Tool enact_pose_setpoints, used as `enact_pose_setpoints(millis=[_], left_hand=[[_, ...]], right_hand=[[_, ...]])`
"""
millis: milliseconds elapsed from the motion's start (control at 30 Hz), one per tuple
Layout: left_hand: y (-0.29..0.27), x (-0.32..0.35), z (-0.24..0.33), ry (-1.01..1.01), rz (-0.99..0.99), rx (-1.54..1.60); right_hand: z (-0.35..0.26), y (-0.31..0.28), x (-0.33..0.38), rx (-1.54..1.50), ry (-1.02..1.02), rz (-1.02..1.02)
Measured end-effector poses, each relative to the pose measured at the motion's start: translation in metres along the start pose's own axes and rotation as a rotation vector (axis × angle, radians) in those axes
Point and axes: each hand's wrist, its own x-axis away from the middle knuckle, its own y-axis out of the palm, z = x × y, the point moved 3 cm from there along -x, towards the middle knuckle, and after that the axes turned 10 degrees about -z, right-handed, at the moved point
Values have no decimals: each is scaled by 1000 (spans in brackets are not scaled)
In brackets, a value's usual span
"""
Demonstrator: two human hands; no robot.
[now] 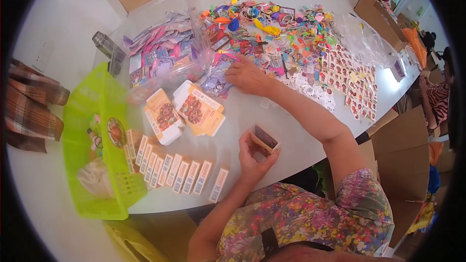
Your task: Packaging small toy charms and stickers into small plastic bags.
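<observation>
Cardboard small open box (264, 140) pinched in left hand (252, 157), mouth tilted up toward right hand (247, 76), fingers flat on a purple card (217, 80).

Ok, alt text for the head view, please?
The left hand holds a small open carton over a white table, while the right hand reaches into a pile of colourful trinkets. Closed cartons line up beside a green basket.
</observation>
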Motion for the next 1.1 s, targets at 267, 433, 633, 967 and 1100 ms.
enact_pose_setpoints(millis=[267,433,633,967,1100], left_hand=[[1,1,-3,11,-7,5],[1,3,-2,13,2,-25],[3,0,0,-36,-30,-5],[0,3,-7,23,151,-118],[0,3,-2,98,173,-239]], right_hand=[[-19,-9,-4,-57,8,376],[-23,-5,7,-15,-107,211],[-9,-12,44,-26,-58,517],[-60,-137,172,-1126,377,128],[-81,-158,196,-559,96,173]])
